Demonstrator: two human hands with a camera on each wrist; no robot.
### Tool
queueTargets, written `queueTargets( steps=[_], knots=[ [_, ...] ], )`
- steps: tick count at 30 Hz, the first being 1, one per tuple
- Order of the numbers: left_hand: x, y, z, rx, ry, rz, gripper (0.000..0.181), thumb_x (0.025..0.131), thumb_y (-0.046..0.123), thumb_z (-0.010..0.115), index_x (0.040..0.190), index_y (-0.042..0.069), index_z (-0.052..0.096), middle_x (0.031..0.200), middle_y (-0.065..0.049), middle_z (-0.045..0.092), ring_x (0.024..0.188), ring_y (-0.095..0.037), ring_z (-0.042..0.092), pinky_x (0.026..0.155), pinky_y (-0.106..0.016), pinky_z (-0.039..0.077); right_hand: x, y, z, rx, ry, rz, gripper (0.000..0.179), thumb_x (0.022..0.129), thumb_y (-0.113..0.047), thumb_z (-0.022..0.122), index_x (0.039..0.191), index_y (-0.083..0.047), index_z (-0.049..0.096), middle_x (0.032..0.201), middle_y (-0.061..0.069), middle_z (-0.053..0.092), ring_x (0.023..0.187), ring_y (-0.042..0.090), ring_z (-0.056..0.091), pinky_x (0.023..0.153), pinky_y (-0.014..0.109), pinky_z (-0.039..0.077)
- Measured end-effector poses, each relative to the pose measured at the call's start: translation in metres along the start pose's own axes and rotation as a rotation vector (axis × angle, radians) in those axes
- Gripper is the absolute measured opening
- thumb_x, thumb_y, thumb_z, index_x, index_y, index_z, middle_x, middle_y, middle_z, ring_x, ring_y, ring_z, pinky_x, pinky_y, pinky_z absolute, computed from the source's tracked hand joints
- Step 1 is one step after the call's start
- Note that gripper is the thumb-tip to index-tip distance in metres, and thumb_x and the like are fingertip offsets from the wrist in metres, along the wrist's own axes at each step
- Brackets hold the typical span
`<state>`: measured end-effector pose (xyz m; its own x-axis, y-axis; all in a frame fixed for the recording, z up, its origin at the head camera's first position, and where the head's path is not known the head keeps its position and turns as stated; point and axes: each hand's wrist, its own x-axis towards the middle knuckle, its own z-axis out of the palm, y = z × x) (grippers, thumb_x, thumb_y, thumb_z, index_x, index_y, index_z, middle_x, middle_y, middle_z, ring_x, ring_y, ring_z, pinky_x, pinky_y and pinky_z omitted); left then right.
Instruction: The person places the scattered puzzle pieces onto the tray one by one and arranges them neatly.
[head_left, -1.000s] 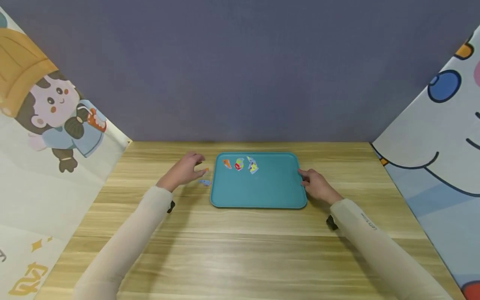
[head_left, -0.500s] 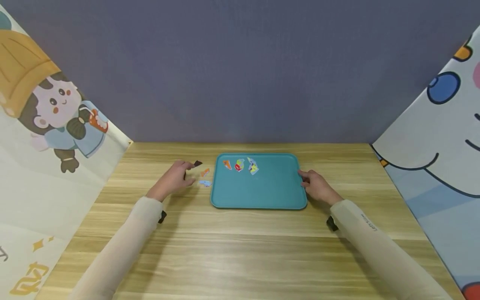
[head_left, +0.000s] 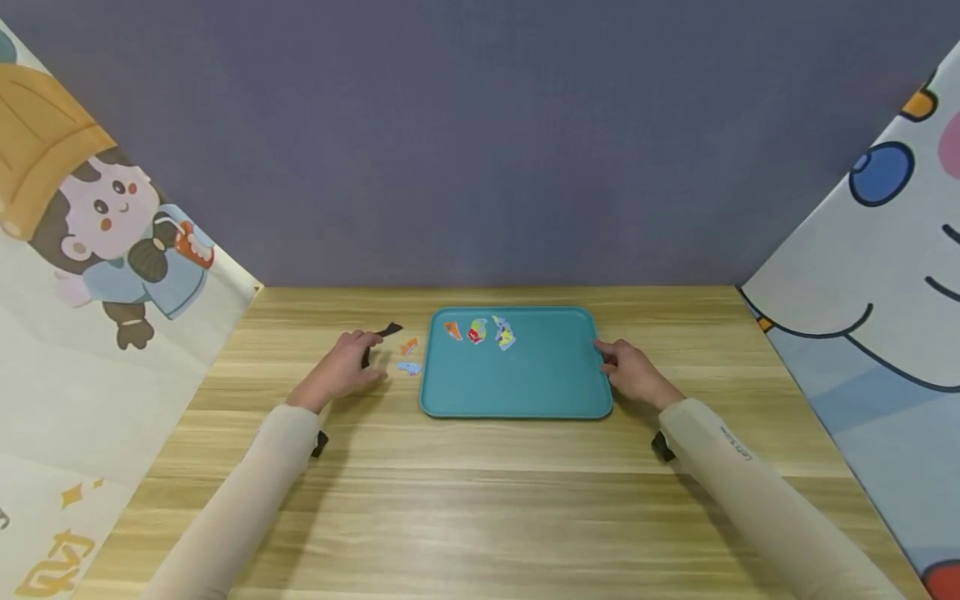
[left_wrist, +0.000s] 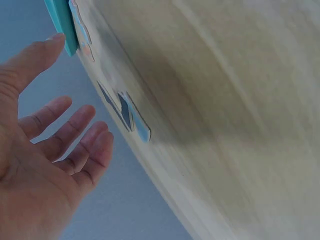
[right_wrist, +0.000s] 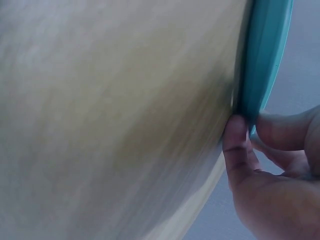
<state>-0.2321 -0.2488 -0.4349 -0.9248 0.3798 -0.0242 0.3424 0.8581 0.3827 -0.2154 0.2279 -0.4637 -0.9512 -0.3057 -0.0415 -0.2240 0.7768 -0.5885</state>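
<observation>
My left hand (head_left: 341, 369) hovers over the table left of the tray, fingers spread and slightly bent, holding nothing. Near its fingertips lies a dark flat piece (head_left: 391, 329), and another dark shape (head_left: 365, 358) is partly hidden behind the fingers. An orange piece (head_left: 408, 346) and a light blue piece (head_left: 408, 367) lie between this hand and the teal tray (head_left: 517, 383). My right hand (head_left: 636, 372) pinches the tray's right rim between thumb and fingers, as the right wrist view shows. On the tray are an orange piece (head_left: 452, 331), a red-green piece (head_left: 477, 331) and a yellow-lilac piece (head_left: 504, 333).
The wooden table (head_left: 480, 500) runs back to a grey-blue partition (head_left: 495, 150). Printed cartoon panels stand along the left (head_left: 82, 350) and right (head_left: 862, 333) sides. In the left wrist view, a blue piece (left_wrist: 141, 127) lies beside the dark pieces.
My left hand has drawn back leftward and slightly down, away from the tray, uncovering the dark and orange pieces. The right hand stays at the tray rim.
</observation>
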Motion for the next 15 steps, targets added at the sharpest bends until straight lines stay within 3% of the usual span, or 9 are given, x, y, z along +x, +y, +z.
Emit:
queueTargets(
  steps=[8,15],
  knots=[
    [0.008,-0.002,0.01,0.003,0.023,-0.004,0.065,0.071,0.033,0.069,0.123,0.006,0.041,0.118,-0.011,0.042,0.113,-0.032,0.03,0.091,-0.047,0.027,0.0,-0.001,-0.001,0.006,0.007,0.006,0.047,0.086,-0.001,0.048,0.13,0.004,0.031,0.093,0.015,0.046,0.085,0.025,0.048,0.066,0.032,0.042],
    [0.018,0.008,0.022,0.032,0.054,0.09,0.052,0.07,0.029,0.069,0.113,0.006,0.05,0.103,-0.009,0.053,0.101,-0.028,0.038,0.084,-0.05,0.027,0.0,-0.001,0.0,0.006,0.01,0.006,0.047,0.085,0.0,0.048,0.129,0.004,0.032,0.095,0.017,0.047,0.087,0.026,0.049,0.069,0.034,0.043]
  ],
)
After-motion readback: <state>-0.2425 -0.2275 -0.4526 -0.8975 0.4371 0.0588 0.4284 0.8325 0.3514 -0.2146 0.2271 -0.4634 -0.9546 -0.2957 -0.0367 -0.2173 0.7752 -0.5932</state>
